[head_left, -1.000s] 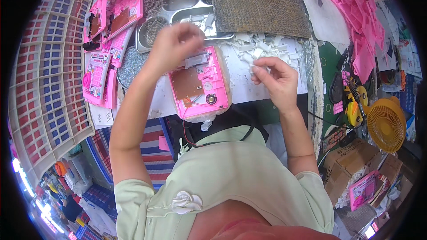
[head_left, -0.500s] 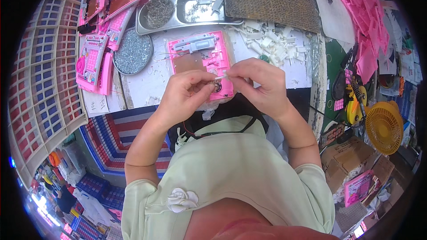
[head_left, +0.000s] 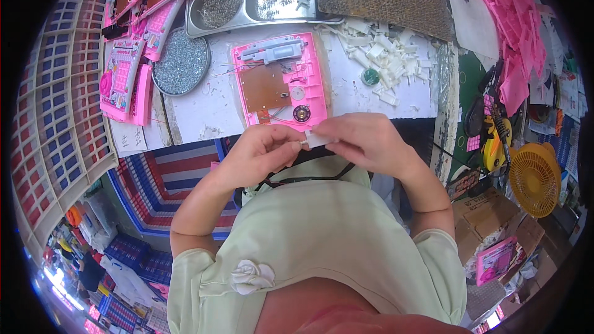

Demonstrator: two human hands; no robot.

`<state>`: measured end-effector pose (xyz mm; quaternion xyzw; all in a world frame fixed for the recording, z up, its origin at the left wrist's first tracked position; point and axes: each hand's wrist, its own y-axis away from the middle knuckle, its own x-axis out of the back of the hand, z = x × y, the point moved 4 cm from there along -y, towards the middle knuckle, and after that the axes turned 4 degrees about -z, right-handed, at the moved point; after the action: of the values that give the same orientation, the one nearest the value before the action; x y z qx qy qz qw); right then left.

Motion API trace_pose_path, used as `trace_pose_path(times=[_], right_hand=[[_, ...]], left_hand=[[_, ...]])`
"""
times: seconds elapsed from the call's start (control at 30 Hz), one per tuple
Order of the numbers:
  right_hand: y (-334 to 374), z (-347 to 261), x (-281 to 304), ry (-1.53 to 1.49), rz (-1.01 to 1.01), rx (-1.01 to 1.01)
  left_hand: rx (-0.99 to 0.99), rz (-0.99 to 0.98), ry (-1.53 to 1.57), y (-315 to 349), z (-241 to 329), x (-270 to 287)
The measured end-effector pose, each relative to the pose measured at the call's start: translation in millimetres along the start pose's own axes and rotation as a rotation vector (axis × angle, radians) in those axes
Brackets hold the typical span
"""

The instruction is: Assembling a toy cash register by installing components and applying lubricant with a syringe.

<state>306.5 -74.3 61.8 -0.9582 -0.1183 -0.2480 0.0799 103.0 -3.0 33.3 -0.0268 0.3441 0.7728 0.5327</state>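
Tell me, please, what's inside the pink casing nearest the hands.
The pink casing holds a brown board, a grey part and a black-rimmed disc; the board covers what's beneath.

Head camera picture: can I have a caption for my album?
Left hand and right hand meet at a small white part near an open pink case.

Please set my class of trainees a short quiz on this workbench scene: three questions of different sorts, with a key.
1. What colour is the fan?
a) blue
b) yellow
c) white

2. True or false: the left hand and the right hand are close together at a white piece.

3. Fill the gap: in the picture, the round dish lies to the ____ of the pink case.

Key: 1. b; 2. true; 3. left.
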Motion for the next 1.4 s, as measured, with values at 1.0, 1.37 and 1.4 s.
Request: trace_pose_path(times=[1.0,1.37,1.4], right_hand=[[17,61,21,-0.418,0.273,-0.321],[13,36,26,-0.148,0.306,-0.133],[11,29,23,-0.155,0.281,-0.089]], left_hand=[[-0.499,0.741,-1.453,-62,51,28],[-0.643,0.564,-0.905,-24,42,15],[-0.57,0.496,-0.749,-18,33,7]])
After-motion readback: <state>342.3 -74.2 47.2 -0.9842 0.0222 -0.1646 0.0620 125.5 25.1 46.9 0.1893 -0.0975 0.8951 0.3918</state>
